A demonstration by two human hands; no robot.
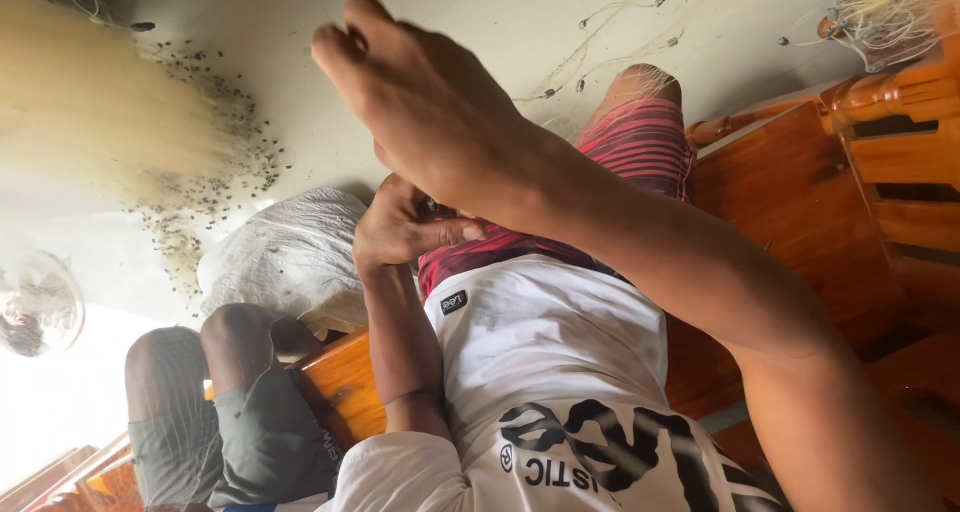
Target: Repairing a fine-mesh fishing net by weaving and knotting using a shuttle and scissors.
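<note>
Fine netting pinched in left hand (405, 227) | right hand (425, 102) raised, fingers curled, grip unclear

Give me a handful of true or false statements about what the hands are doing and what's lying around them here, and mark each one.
1. The right hand is raised with fingers pinched together. True.
2. The left hand rests flat on the floor. False: it is held closed over the lap, against the red striped shorts.
3. A pile of pale fishing net edged with small dark weights lies on the floor. True.
4. The person sits on a blue plastic chair. False: the seat is polished wooden furniture.
5. Another person's knees show beside the white sack. True.
6. The shirt is plain black. False: it is white with black print.
</note>
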